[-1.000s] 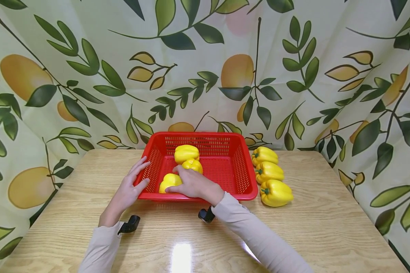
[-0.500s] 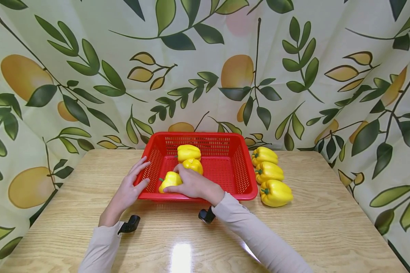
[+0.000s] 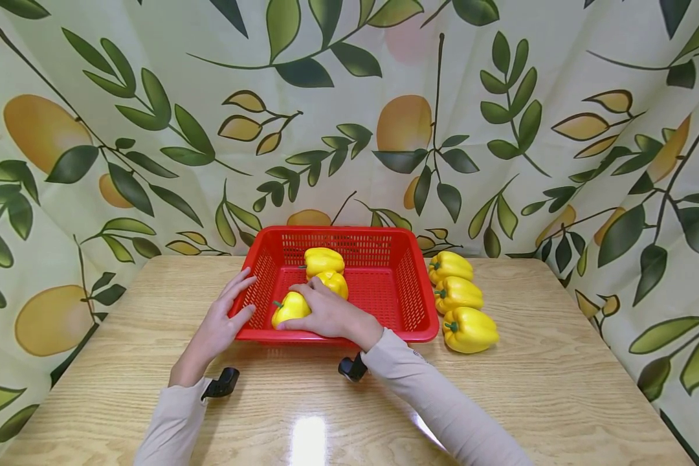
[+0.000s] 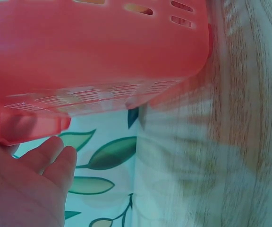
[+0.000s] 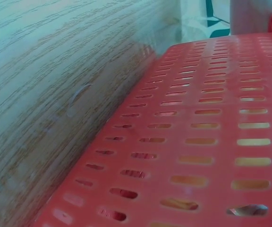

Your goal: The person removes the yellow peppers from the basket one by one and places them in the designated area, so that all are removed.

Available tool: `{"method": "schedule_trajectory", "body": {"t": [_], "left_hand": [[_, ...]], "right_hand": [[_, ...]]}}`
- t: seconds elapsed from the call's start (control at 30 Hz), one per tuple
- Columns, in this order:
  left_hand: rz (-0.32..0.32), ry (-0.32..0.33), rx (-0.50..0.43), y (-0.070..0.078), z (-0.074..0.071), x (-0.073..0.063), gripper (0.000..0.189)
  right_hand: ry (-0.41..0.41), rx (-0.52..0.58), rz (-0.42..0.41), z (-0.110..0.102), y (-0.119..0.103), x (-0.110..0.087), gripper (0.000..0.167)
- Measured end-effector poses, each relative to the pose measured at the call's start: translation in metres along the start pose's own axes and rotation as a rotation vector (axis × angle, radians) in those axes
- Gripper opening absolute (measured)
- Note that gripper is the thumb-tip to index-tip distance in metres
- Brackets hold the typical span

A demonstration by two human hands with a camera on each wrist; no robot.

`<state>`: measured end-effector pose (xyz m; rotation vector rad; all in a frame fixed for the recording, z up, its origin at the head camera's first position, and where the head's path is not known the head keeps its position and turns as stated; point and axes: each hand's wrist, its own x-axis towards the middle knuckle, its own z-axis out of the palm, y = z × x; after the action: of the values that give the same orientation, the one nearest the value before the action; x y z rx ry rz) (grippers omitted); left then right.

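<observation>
Inside a red plastic basket (image 3: 384, 285), my right hand (image 3: 329, 310) reaches over the front wall and grips a yellow bell pepper (image 3: 290, 309) near the front-left corner. Its green stem points left; my fingers cover its right side. Right behind it lies a second yellow pepper (image 3: 333, 283), partly hidden by the hand, and a third yellow pepper (image 3: 324, 261) is farther back. My left hand (image 3: 220, 320) rests at the basket's left rim with fingers spread and nothing in its grasp. In the left wrist view, those fingers (image 4: 55, 161) meet the red rim.
To the basket's right, three yellow bell peppers (image 3: 459, 292) lie in a row on the wooden table (image 3: 559, 362), stems toward the basket. A leaf-and-fruit patterned curtain (image 3: 338, 129) hangs behind the table. Through the basket's slots (image 5: 254, 142), yellow shows in the right wrist view.
The front pepper has turned under my right hand, bringing its stem into view on the left. Both peppers behind it have shifted slightly right. My left hand has stayed put.
</observation>
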<state>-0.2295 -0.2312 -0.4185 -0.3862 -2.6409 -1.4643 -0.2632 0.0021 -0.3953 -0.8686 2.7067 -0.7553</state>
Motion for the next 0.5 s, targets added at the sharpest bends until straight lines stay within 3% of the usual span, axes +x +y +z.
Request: {"method": "schedule_trajectory", "body": {"t": [0.5], "left_hand": [[-0.005,-0.001,-0.002,0.0005,-0.0001,0.0001,0.055]], "right_hand": [[0.031,0.07,-0.043,0.0007,0.0005,-0.0007,0.077]]}}
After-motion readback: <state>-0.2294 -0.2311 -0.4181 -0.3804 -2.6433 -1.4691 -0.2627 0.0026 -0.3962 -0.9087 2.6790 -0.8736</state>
